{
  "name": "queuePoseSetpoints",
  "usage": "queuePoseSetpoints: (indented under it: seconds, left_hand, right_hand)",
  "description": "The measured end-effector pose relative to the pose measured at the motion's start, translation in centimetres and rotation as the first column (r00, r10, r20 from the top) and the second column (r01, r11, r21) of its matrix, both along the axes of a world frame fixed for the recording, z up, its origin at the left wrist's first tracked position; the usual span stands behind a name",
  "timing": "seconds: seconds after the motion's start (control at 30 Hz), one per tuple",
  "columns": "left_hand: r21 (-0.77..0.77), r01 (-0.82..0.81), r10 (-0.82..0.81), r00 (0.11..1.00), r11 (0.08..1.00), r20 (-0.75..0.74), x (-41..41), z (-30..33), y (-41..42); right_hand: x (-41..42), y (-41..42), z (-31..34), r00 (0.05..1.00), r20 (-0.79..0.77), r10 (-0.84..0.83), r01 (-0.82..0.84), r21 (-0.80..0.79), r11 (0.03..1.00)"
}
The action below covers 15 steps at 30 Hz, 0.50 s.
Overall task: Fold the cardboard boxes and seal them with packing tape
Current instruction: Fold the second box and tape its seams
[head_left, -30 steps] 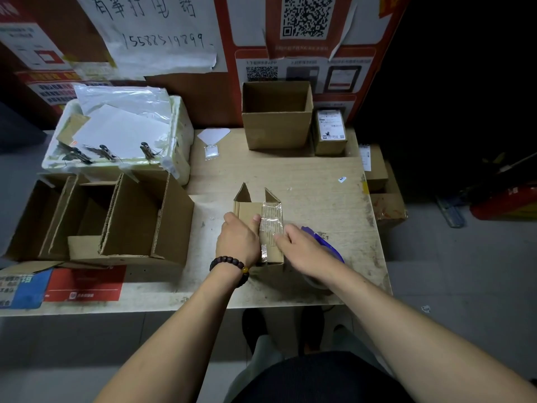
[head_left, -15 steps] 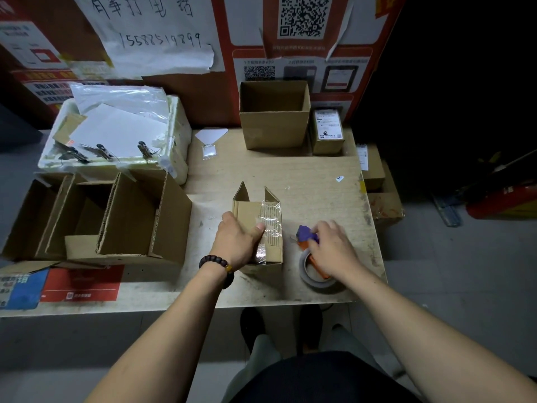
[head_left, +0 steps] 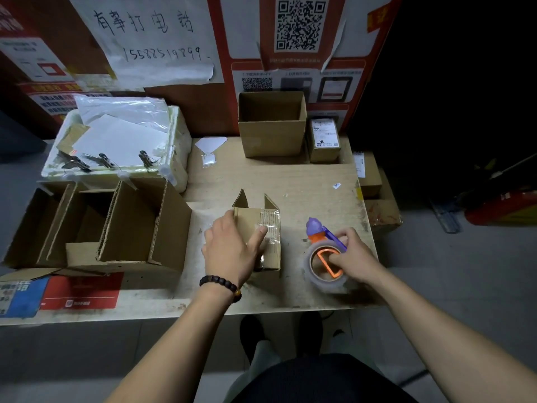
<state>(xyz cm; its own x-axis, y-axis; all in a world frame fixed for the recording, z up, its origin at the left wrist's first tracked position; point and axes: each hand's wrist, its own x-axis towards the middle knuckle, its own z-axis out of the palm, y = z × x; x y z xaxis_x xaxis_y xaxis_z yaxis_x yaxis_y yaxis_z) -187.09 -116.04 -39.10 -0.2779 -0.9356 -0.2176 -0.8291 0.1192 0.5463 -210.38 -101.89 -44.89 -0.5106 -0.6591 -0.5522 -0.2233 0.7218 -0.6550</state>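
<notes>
The small box (head_left: 257,234) lies on its side near the front middle of the table (head_left: 305,181), its open end with two raised flaps pointing away from the person and its long axis running from near to far; a strip of clear tape (head_left: 268,228) already runs along that axis on the upper face, nearer the right edge. The left hand (head_left: 229,248) rests over the left part of the box, fingers curled down its near and left sides and the thumb stretched flat across the top so that its tip touches the tape; it holds the box steady rather than lifting it. The right hand (head_left: 353,257) is just to the right of the box but apart from it; its fingers are curled round the orange handle inside the tape dispenser (head_left: 325,257), whose roll sits on the table with the purple cutter head pointing away and slightly left.

The relation that matters is this: the box lies to the left of the dispenser, and its seam runs near to far, roughly parallel to the dispenser's own line; so the right hand, the nearer one to the tape, would probably only need to carry the dispenser sideways to the left and set the cutter end at one end of the box, while the left hand keeps the box from sliding. Whether another strip is needed cannot be told; the far end looks unsealed.
</notes>
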Motion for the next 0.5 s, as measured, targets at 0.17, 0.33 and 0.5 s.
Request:
queuePoseSetpoints:
  seconds: [0.17, 0.33, 0.5]
  left_hand:
    - [-0.071, 0.054, -0.071, 0.962, 0.996, -0.263, -1.6, 4.2, 1.7]
    - [0.701, 0.112, 0.354, 0.800, 0.704, -0.483, -2.8, 7.4, 2.3]
    - [0.833, 0.125, 0.568, 0.677, 0.539, -0.469, -2.3, 7.8, 2.1]
  right_hand:
    - [0.9, 1.6, 5.9, 0.996, -0.040, 0.083, -0.092, -0.436, 0.895]
    - [1.5, 1.8, 8.0, 0.936, -0.314, 0.158, -0.304, -0.498, 0.812]
    - [1.6, 1.5, 8.3, 0.879, -0.435, 0.195, -0.422, -0.521, 0.742]
